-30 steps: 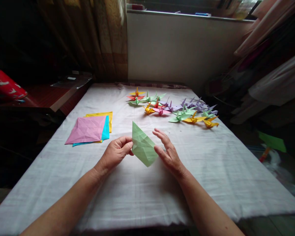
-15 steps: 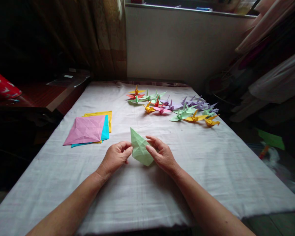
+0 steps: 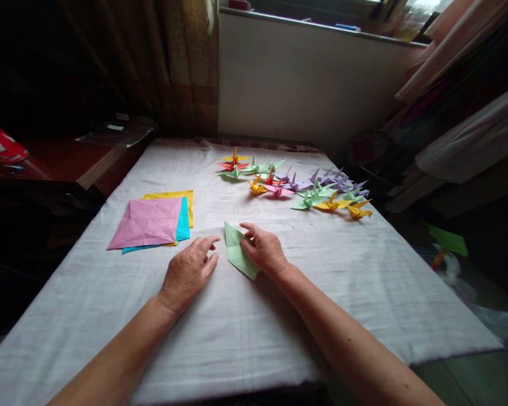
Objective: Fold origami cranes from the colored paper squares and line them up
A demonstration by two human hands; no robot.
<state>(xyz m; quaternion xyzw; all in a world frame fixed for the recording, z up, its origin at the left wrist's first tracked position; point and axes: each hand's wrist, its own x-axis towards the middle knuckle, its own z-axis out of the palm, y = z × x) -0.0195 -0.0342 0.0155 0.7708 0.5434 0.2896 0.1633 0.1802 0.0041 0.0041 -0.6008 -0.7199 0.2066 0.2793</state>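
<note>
A light green sheet of origami paper (image 3: 238,251), creased and folded into a pointed shape, is at the middle of the table in front of me. My right hand (image 3: 265,248) grips its right side, thumb and fingers bent over that edge and hiding part of it. Just left of the paper, my left hand (image 3: 190,268) is held with its fingers apart and nothing between them. A small gap separates its fingertips from the paper.
Pink origami paper (image 3: 148,223) lies on blue (image 3: 183,221) and yellow sheets (image 3: 189,202) at left. Several folded paper cranes (image 3: 311,198) stand at the far right of the cloth-covered table (image 3: 220,349). A brown side table (image 3: 84,169) adjoins the left edge.
My left hand has let go of the green paper and drawn back left, its fingers spreading. My right hand has shifted slightly left and up over the paper, which now looks narrower.
</note>
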